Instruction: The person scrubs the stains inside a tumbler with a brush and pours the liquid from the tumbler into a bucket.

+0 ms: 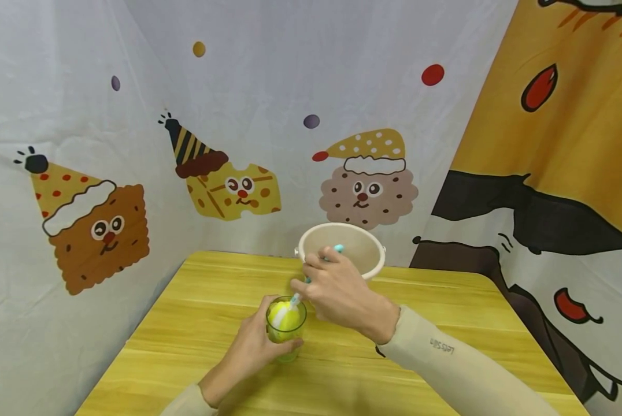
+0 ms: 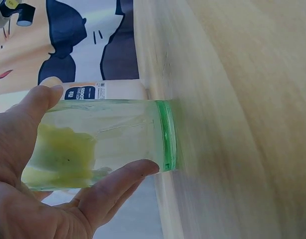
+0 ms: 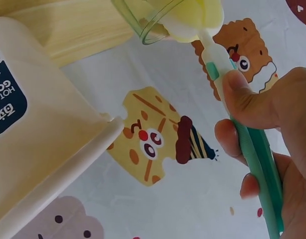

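My left hand (image 1: 254,341) grips a clear, green-tinted drinking glass (image 2: 125,132), fingers and thumb round its sides. The glass stands about upright, its thick green base right at the tabletop in the left wrist view. In my right hand (image 1: 344,292) is a cup-cleaning brush with a teal and white handle (image 3: 252,149), which slants down to the glass from the upper right. Its yellow and white sponge head (image 1: 285,316) sits in the mouth of the glass, part of it bulging above the rim. Yellow sponge also shows through the glass wall in the left wrist view.
A cream bucket (image 1: 376,270) stands near the table's back edge, just behind my right hand. The wood-grain table (image 1: 222,294) extends on both sides of the hands. A white cloth backdrop (image 1: 269,86) with cartoon prints hangs behind and beside the table.
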Tool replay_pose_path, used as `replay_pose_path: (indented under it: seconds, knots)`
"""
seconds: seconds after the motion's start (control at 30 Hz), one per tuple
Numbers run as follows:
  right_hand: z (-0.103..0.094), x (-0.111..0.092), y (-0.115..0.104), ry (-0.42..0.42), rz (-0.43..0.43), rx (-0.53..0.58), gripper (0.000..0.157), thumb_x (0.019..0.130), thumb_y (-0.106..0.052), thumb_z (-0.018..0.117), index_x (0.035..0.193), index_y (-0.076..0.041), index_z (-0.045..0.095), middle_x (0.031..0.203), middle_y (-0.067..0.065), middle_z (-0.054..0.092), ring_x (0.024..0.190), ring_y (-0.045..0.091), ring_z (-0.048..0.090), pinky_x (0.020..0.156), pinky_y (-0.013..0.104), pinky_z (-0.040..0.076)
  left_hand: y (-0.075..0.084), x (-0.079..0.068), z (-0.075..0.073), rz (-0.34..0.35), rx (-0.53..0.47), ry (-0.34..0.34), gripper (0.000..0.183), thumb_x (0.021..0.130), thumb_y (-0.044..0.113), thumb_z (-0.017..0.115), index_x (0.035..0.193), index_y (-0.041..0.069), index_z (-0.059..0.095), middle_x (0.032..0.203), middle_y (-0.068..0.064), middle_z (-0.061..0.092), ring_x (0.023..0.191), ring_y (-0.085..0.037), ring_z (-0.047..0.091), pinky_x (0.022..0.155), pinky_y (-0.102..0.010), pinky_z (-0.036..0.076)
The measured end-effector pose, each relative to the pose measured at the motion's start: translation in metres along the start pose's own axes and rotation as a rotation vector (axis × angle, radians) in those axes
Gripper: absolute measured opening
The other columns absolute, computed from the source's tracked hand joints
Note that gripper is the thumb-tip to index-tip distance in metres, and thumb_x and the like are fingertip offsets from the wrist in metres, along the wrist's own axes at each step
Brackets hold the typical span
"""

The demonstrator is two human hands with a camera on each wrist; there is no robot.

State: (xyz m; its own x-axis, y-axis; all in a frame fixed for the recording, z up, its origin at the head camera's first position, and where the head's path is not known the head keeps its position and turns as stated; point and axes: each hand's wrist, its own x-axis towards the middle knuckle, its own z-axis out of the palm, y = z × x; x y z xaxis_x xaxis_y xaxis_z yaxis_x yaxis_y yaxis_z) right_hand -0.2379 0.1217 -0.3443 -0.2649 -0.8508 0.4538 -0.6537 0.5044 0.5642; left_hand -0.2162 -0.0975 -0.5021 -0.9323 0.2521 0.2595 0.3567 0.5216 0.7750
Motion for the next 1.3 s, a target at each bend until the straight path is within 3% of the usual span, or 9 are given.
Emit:
replay_pose_path:
  seconds: [0.13, 0.3, 0.4, 0.8, 1.07, 1.3]
  knots:
    - [0.001, 0.004, -0.006, 0.014, -0.026, -0.075, 0.023, 0.076, -0.017, 0.083, 0.096, -0.03, 0.079, 0.092, -0.004, 0.08, 0.097, 0.019, 0.064, 0.099, 0.035, 0.049, 0.0, 0.0, 0.0, 0.017, 0.013, 0.005, 0.092, 0.078, 0.045, 0.097, 0.15, 0.027, 0.042, 0.132, 0.002, 0.07, 0.113, -0.014, 0.072, 0.091, -0.03, 0.064]
    - [0.004, 0.008, -0.012, 0.0, -0.048, -0.154, 0.017, 0.081, -0.025, 0.086, 0.096, -0.032, 0.079, 0.098, -0.006, 0.082, 0.105, 0.019, 0.066, 0.095, 0.033, 0.047, 0.0, 0.0, 0.0, 0.009, 0.033, 0.013, 0.094, 0.077, 0.05, 0.096, 0.149, 0.026, 0.042, 0.129, 0.002, 0.07, 0.112, -0.013, 0.072, 0.091, -0.029, 0.063]
    - [0.005, 0.011, -0.015, -0.019, -0.056, -0.185, 0.016, 0.084, -0.029, 0.086, 0.098, -0.033, 0.08, 0.099, -0.007, 0.082, 0.1, 0.018, 0.063, 0.092, 0.031, 0.044, 0.001, 0.0, 0.001, -0.012, 0.048, 0.02, 0.094, 0.076, 0.053, 0.096, 0.149, 0.027, 0.042, 0.126, 0.004, 0.071, 0.108, -0.011, 0.071, 0.088, -0.025, 0.061]
    - [0.003, 0.024, -0.022, -0.181, -0.076, -0.26, 0.012, 0.09, -0.034, 0.085, 0.101, -0.036, 0.079, 0.096, -0.008, 0.083, 0.1, 0.017, 0.062, 0.097, 0.033, 0.041, 0.004, 0.0, 0.001, 0.002, 0.058, 0.034, 0.093, 0.076, 0.049, 0.097, 0.149, 0.028, 0.043, 0.122, 0.007, 0.072, 0.105, -0.009, 0.072, 0.086, -0.023, 0.06]
    - [-0.001, 0.041, -0.026, -0.285, -0.178, -0.347, 0.009, 0.09, -0.04, 0.084, 0.094, -0.036, 0.077, 0.085, -0.015, 0.079, 0.09, 0.015, 0.056, 0.095, 0.033, 0.039, 0.004, -0.001, 0.001, 0.028, 0.038, 0.046, 0.092, 0.077, 0.048, 0.096, 0.148, 0.026, 0.042, 0.119, 0.002, 0.073, 0.1, -0.012, 0.073, 0.08, -0.022, 0.062]
    - [0.001, 0.045, -0.029, -0.339, -0.266, -0.402, 0.018, 0.088, -0.038, 0.086, 0.104, -0.044, 0.079, 0.097, -0.015, 0.082, 0.097, 0.015, 0.056, 0.1, 0.033, 0.041, 0.005, -0.003, 0.0, 0.041, 0.011, 0.031, 0.084, 0.078, 0.044, 0.097, 0.142, 0.027, 0.044, 0.123, -0.002, 0.074, 0.103, -0.015, 0.075, 0.081, -0.02, 0.061]
